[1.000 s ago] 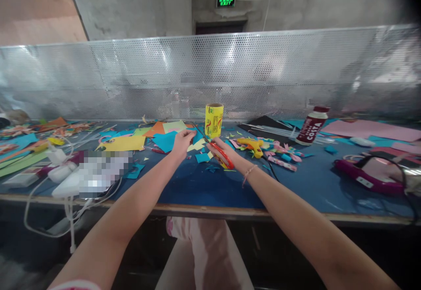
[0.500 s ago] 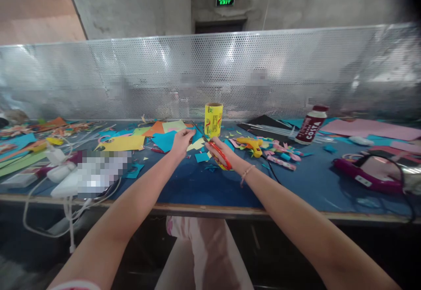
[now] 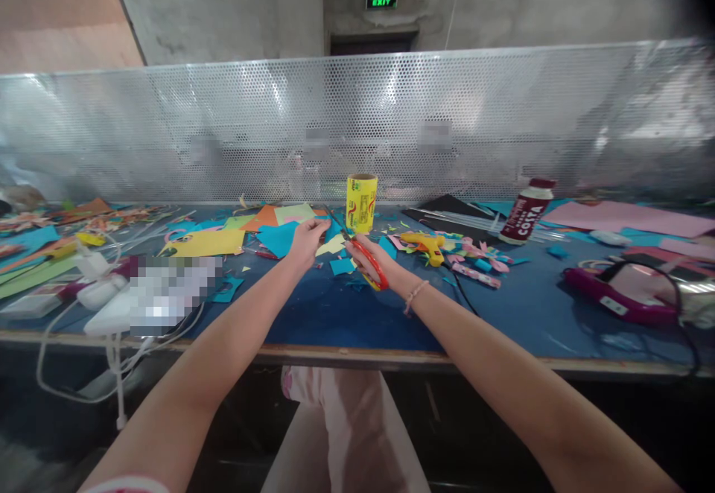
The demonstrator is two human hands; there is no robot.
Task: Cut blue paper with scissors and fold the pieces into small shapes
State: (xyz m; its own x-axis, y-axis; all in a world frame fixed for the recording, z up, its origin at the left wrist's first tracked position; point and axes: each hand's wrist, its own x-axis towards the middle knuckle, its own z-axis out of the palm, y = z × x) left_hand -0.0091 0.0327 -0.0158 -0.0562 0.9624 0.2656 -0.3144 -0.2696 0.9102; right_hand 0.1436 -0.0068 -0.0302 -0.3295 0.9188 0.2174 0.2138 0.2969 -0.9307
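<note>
My right hand [image 3: 369, 252] is wrapped round the handles of a pair of red scissors [image 3: 380, 275], whose dark blades point up and to the left. Across from it, close to the blade tips, my left hand [image 3: 307, 243] is closed in a pinch; whatever lies between its fingertips is too small to make out. Blue paper [image 3: 275, 240] spreads just left of that hand. Below the blades a small blue paper scrap [image 3: 341, 266] lies on the table, and a yellow cardboard tube [image 3: 362, 205] stands upright behind the scissors.
A yellow glue gun [image 3: 430, 247] lies right of my hands, near folded paper strips [image 3: 483, 255]. Farther right are a maroon bottle [image 3: 526, 211] and a purple device [image 3: 617, 298]. White cables [image 3: 50, 359] hang at the left. A perforated metal screen [image 3: 251, 135] borders the table's back.
My right hand and the scissors have shifted slightly left, toward my left hand, and the scissors' handles look nearer together. My left hand has hardly moved.
</note>
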